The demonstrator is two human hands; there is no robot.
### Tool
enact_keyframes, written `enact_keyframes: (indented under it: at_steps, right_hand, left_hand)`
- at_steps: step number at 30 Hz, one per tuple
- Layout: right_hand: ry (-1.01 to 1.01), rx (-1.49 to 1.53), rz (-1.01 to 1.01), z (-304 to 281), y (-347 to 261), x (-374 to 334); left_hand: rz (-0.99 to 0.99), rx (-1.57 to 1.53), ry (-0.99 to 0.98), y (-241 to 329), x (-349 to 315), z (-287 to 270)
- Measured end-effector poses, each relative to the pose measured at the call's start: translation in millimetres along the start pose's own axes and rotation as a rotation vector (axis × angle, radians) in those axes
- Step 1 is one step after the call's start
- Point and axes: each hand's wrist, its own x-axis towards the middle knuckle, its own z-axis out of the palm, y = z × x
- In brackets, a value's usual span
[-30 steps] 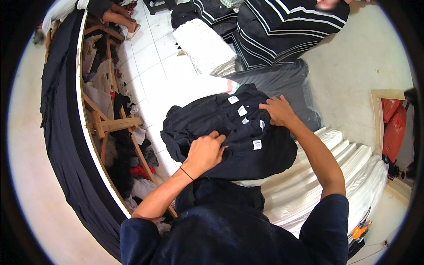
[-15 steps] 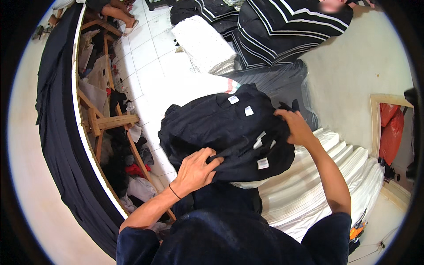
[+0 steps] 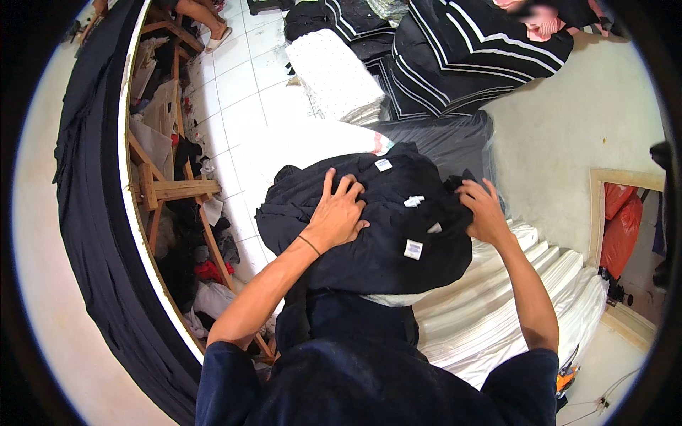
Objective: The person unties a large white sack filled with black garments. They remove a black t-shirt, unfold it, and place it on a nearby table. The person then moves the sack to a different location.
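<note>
A stack of black garments (image 3: pixel 334 255) with several small white labels lies in front of me. My left hand (image 3: pixel 338 216) rests on the upper left part of the stack, its fingers spread and slightly bent against the cloth. At the stack's right edge is my right hand (image 3: pixel 484 211), fingers apart and touching the black cloth there. The thumb side of that hand is partly hidden. White labels (image 3: pixel 413 248) show on the garments between and below my hands. Underneath, a white sack (image 3: pixel 312 142) with a coloured stripe shows at the far side.
To my left runs a long table edge draped in black fabric (image 3: pixel 92 234), with a wooden frame (image 3: pixel 186 190) and scraps under it. White folded fabric (image 3: pixel 490 298) is stacked at right. Farther off are a white speckled stack (image 3: pixel 334 74) and black striped bundles (image 3: pixel 462 57).
My left hand has moved from the stack's near edge up onto its top, its fingers opening out. The labelled cloth has shifted a little. My right hand stays at the right edge, fingers loosened.
</note>
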Motion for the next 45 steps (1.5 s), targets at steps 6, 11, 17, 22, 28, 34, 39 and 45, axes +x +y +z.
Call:
enact_keyframes:
  at_steps: [6, 11, 17, 22, 28, 34, 39, 45]
  right_hand:
    - [0.017, 0.35, 0.128, -23.7, -4.3, -2.3]
    - [-0.16, 0.076, -0.062, 15.6, -10.7, 96.1]
    - [-0.219, -0.15, 0.169, 44.0, -23.0, 129.5]
    - [0.127, -0.064, -0.156, -1.8, -9.6, 30.6]
    - [0.076, 0.508, 0.121, -27.2, -32.5, -50.1]
    - [-0.337, 0.155, 0.023, -17.5, -18.7, 39.1]
    - [-0.531, -0.027, 0.01, 36.8, -25.9, 139.8]
    - [-0.092, -0.116, -0.085, 11.9, -19.4, 87.8]
  left_hand:
    - [0.12, -0.318, 0.267, 23.1, -81.0, -43.5]
    - [-0.227, -0.332, 0.271, 15.1, -71.6, -42.8]
    - [-0.305, -0.021, 0.142, -11.6, -34.3, -15.0]
    - [-0.073, -0.02, 0.166, -26.6, -14.0, -28.7]
    - [0.255, -0.3, 0.219, 21.1, -84.1, -57.3]
    - [-0.417, -0.394, 0.069, 22.4, -85.7, -37.6]
    - [-0.362, -0.251, -0.102, 16.1, -59.4, -33.8]
    - [-0.232, -0.002, 0.221, -1.8, -47.6, -21.4]
